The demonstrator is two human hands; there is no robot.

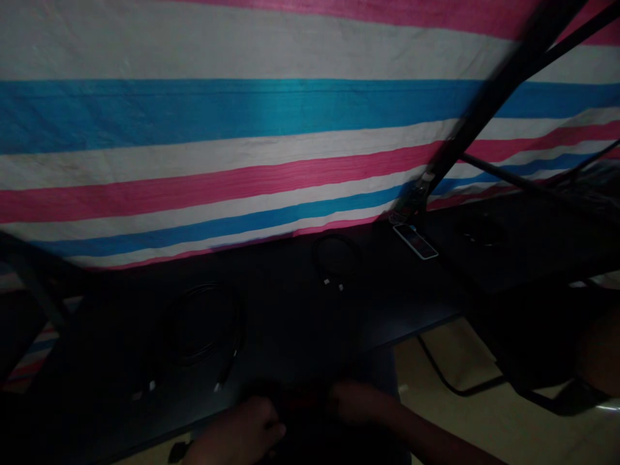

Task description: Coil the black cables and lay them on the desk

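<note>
The coiled black cable (240, 323) lying on the table (387, 303) is light and limp, best lifted by its coil; shadow hides whether the left grip (237, 429) and right grip (361, 400) are closed on anything.

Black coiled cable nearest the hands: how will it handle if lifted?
The black coiled cable will probably be floppy: it looks thin and lies in loose loops. No tie shows in the dim light, so it may uncoil when lifted. Its small pale plugs would likely dangle.
</note>
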